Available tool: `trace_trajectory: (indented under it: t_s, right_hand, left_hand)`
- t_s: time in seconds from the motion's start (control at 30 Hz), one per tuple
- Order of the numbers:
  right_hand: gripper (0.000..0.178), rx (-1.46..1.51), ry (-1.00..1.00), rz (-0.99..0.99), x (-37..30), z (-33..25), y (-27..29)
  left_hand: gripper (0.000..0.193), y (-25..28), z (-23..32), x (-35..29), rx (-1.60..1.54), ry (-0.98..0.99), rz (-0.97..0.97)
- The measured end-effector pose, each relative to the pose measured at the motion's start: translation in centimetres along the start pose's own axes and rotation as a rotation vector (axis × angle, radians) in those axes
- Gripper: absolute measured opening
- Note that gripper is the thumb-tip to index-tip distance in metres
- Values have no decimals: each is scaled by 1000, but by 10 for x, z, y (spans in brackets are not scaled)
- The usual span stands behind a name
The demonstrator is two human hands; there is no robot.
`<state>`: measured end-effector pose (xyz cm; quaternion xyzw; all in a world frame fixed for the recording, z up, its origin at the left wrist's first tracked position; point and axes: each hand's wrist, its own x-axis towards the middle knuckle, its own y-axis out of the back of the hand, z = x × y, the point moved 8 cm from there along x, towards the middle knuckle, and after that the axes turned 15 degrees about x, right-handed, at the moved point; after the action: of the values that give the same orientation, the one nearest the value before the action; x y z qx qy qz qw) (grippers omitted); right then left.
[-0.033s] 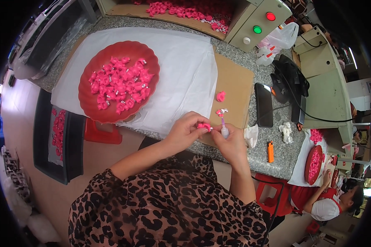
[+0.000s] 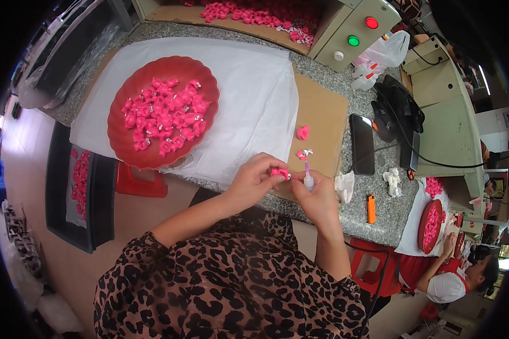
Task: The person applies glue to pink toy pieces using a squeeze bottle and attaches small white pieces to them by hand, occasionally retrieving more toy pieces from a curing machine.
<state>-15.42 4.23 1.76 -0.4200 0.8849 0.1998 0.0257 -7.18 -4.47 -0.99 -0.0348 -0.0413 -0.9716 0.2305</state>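
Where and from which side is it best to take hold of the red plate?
Take the red plate by its bare rim, from left and right together: it is wide and round, and pink pieces fill its middle, so opposite holds should keep it level. The left hand holds a pink piece and the right hand a small bottle, so free them first.

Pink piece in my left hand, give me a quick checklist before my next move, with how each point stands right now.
1. Left hand has the pink piece: ok, pinched.
2. Right hand has the small bottle: ok, held.
3. Nozzle off the held piece: ok, it points away over the cardboard.
4. Space ahead of the nozzle clear: not ok, a pink-and-white piece lies close to its tip.
5. Enough liquid in the bottle: cannot tell.
6. Red plate clear of both hands: ok.
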Motion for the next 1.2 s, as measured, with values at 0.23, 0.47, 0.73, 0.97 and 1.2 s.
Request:
trace_trajectory:
  t_s: [0.23, 0.47, 0.73, 0.97, 1.2]
  right_hand:
    - [15, 229, 62, 79, -8, -1, -10]
    - [17, 926, -146, -9, -4, 18, -13]
    - [20, 1071, -153, -42, -8, 32, -25]
    - [18, 1092, -209, -60, -11, 28, -32]
    - [18, 948, -124, 29, -12, 24, -30]
  left_hand:
    - [16, 4, -6, -2, -73, 3, 91]
    - [20, 0, -3, -1, -419, 180, -67]
    - [21, -10, 4, -4, -224, 179, -239]
    - [22, -21, 3, -8, -263, 187, -302]
    - [21, -27, 16, -6, -251, 23, -297]
